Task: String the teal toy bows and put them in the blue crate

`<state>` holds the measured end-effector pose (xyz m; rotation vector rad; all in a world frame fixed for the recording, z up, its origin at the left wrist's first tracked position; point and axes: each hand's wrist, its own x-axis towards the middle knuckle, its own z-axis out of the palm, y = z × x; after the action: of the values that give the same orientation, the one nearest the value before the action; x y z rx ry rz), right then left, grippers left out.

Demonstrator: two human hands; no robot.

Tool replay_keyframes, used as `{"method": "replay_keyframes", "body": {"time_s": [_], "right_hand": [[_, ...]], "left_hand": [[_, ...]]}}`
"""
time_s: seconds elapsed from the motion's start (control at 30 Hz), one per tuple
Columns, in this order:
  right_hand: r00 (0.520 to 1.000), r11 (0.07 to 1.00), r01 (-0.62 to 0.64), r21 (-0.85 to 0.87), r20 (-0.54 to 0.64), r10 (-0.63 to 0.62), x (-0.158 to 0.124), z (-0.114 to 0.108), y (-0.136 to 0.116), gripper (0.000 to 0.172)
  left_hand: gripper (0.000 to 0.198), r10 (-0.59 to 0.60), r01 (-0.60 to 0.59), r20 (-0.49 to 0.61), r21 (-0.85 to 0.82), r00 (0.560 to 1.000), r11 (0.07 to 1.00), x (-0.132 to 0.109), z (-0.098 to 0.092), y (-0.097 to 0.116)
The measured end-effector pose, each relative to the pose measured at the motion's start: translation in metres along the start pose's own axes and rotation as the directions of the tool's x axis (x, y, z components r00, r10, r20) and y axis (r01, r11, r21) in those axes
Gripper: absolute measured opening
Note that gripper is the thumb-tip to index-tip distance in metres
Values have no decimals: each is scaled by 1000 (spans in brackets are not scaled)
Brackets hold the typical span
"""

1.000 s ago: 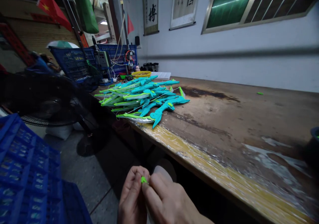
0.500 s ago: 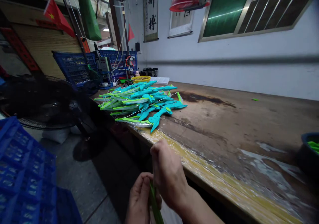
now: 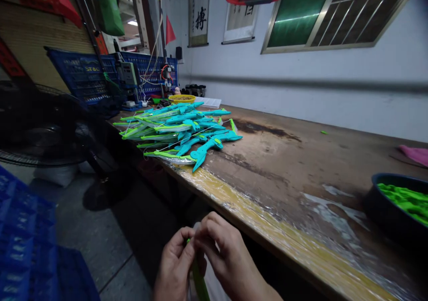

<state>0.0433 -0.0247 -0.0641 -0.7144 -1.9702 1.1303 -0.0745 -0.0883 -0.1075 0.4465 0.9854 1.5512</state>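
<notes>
Low in front of the table edge, my left hand [image 3: 177,265] is closed around a long green plastic strip [image 3: 199,283], which runs down out of the picture. Right beside it, my right hand [image 3: 225,252] is pinched at the strip's upper end. Its fingertips hide what they grip; a bit of whitish, see-through material shows behind them. On the table beyond lies a pile of turquoise and green plastic toy bows [image 3: 209,146], with thin white strings across them.
The wooden table [image 3: 267,158] has a taped yellow front edge. A dark basin [image 3: 374,198] of green parts stands at right, near a pink cloth [image 3: 414,154]. A yellow bowl [image 3: 182,99] is behind the pile. Blue crates [image 3: 26,243] and a fan [image 3: 43,131] are at left.
My right hand has come down from above the left hand to meet it at the strip's end. The view has turned right, showing more of the basin and the pink cloth.
</notes>
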Motion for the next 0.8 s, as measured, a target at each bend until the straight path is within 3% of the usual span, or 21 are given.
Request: {"method": "replay_keyframes", "body": {"time_s": [0.07,0.17,0.33,0.43,0.53,0.63,0.73,0.8], "right_hand": [[984,970,-155,187,-57,168,3,2,0,5],[921,826,-342,448,-15,389,7,2,1,20],[843,571,-454,684,123,523,4,5,5,33],[840,496,-432,753,134,527,-1,13,8,37],[864,538,-385,750,88,496,-4,17,9,38],[912,649,-356,673,98,398,-7,12,6,34],[988,912,-145,383,4,156,-7,2,1,27],[998,993,55,104,-23,-53,-7,-2,-1,23]], "left_hand": [[25,12,-12,16,3,1000,1000,-2,2,0],[25,57,-57,15,19,998,998,-3,6,3],[27,91,-91,-3,23,996,996,-5,13,4],[29,97,-97,-39,19,994,995,-7,14,3],[31,77,-77,-68,-3,995,997,-7,13,2],[31,2,-3,-60,-25,998,1000,-6,12,3],[26,-63,60,-32,-82,998,995,-4,9,6],[24,-101,100,5,-128,995,987,-3,6,8]]}}
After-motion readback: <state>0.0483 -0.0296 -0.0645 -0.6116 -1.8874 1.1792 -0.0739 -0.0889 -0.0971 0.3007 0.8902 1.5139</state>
